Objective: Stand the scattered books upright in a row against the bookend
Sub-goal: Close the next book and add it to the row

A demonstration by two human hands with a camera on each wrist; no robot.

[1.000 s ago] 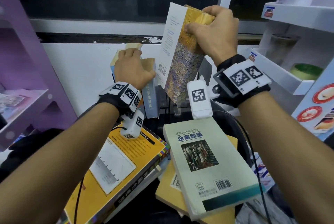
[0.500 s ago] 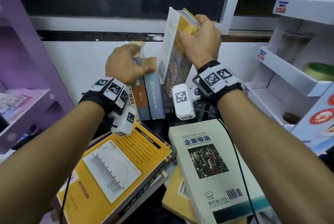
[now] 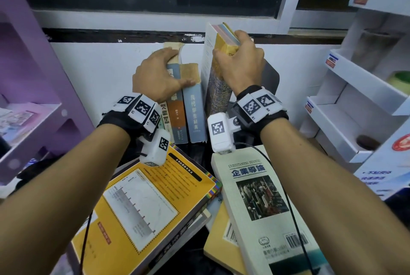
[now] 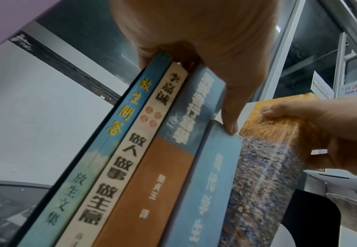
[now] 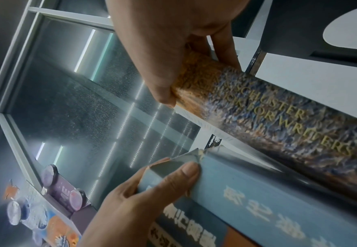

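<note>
Several books [image 3: 194, 115] stand upright in a row at the back, spines toward me. My left hand [image 3: 159, 75] lies over their tops, fingers curled behind and thumb on the blue spine [image 4: 207, 180]. My right hand [image 3: 240, 64] grips the top of a thick book with a yellow and blue painted spine [image 3: 218, 88], held almost upright just right of the row. In the right wrist view this thick book [image 5: 279, 127] sits a narrow gap from the blue one [image 5: 247, 192]. A black bookend [image 3: 271, 77] stands behind my right hand.
A yellow book [image 3: 144, 203] lies flat at the near left. A pale green book [image 3: 261, 203] lies flat at the near right on another yellow one [image 3: 218, 239]. White shelves [image 3: 355, 88] stand to the right and a purple shelf [image 3: 33, 108] to the left.
My right hand has brought the thick book down and from tilted to almost upright, close to the row. My left hand has stayed on the tops of the standing books.
</note>
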